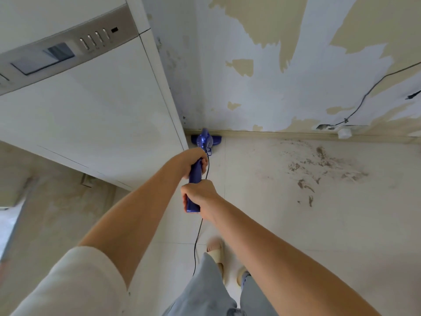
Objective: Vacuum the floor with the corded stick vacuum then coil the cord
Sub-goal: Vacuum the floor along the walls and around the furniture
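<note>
I hold a blue stick vacuum (195, 174) by its handle with both hands. My left hand (194, 161) grips the upper part of the handle and my right hand (200, 195) grips its end, closer to me. The vacuum's floor head (206, 139) rests on the pale tile floor (296, 224) in the corner, against the baseboard and beside the white appliance. The black cord (197, 238) hangs from the handle down past my legs.
A tall white appliance (91, 106) with a silver control strip stands at the left. The peeling wall (273, 65) carries another thin black wire (373, 87). A brown dirt patch (319, 169) marks the floor at the right. My feet in slippers (216, 249) stand below.
</note>
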Tool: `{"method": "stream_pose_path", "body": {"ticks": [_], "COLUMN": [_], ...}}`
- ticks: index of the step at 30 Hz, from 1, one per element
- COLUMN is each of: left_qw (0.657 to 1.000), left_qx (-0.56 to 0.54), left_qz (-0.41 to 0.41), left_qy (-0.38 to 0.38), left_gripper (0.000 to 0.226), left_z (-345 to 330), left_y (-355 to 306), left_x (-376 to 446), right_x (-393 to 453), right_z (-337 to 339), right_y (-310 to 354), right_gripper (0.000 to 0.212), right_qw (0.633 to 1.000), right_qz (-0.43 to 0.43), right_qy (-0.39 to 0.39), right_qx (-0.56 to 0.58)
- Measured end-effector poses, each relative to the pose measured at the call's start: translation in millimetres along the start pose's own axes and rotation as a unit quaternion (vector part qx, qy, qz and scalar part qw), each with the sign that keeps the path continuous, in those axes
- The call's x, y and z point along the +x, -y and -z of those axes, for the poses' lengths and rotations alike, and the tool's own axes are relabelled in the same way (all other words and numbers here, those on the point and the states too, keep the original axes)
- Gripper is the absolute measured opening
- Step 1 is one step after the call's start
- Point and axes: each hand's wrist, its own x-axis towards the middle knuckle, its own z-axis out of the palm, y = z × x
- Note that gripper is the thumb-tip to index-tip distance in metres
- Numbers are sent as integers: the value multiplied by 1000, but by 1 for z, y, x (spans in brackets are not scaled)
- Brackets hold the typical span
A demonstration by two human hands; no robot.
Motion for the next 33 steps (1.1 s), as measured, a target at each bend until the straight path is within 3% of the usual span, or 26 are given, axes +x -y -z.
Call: {"method": "stream_pose_path", "body": {"ticks": [13, 21, 25, 33], "left_qw": [1000, 999, 998, 996], "left_qx": [0, -30, -61, 5], "left_qz": [-2, 20, 5, 14], "left_qy": [13, 18, 34, 88], "left_gripper": [23, 26, 26, 28], "left_z": [13, 8, -21, -104], "left_y": [-8, 19, 11, 16], "left_x": [-1, 5, -1, -14], "right_x": [4, -2, -13, -58], "right_z": [-8, -1, 28, 103], "right_y": [8, -18, -4, -1], "right_gripper": [17, 12, 12, 17], "right_qw": [1000, 998, 999, 997], "right_qz": [19, -4, 8, -7], "right_qy": [6, 9, -35, -71], "right_qx": [-7, -54, -35, 17]}}
